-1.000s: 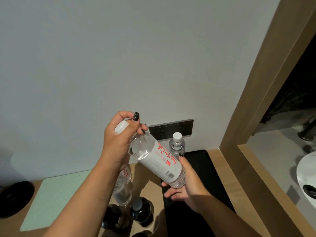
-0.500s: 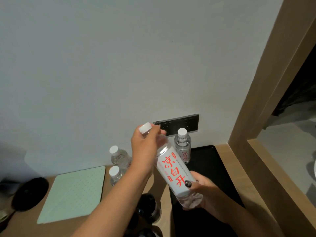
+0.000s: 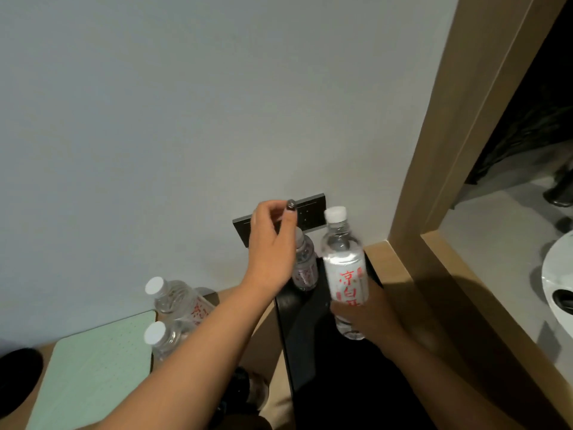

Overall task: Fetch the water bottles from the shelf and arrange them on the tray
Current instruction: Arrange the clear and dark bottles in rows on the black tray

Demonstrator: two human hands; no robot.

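Right hand (image 3: pixel 369 315) grips the held bottle (image 3: pixel 345 274) around its lower half, fingers wrapped behind it, bottle near upright with white cap up, red print facing the camera. It sits above the black tray (image 3: pixel 310 352), base not clearly touching; can't tell if it's down.

Left hand (image 3: pixel 273 243) is raised just left of it, empty, fingers loosely curled, thumb and forefinger close together, touching no bottle. It partly hides a tray bottle (image 3: pixel 305 265) standing upright at the tray's far end, just beside the held one.

Two more bottles stand on the wooden counter (image 3: pixel 397 268) left of the tray: rear bottle (image 3: pixel 183 301) and front bottle (image 3: pixel 164 339), both white-capped, near each other, beside a pale green mat (image 3: pixel 93 380). A dark round object (image 3: pixel 17 370) sits at far left. A dark wall panel (image 3: pixel 310 212) is mounted on the wall behind the hands.
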